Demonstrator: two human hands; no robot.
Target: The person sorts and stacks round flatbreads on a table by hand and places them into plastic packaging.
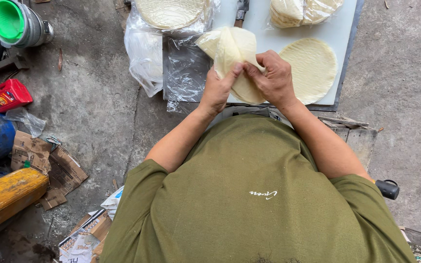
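Peeling thin round wrappers apart over a white board.

Much of the wrapper stack [235,53] hides behind the knuckles, so its lower edge is hard to make out. Left hand [218,87] is nearly closed, thumb and fingers pinching the stack from below. Right hand [273,78] curls over it, fingertips gripping a folded sheet. Just right of that hand, one flat wrapper [313,68] lies on the white board [339,29].

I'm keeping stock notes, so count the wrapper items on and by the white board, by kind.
Flat single wrapper: 1
Folded wrappers held in both hands: 1 bunch
Bagged stacks: 2
Total: 4
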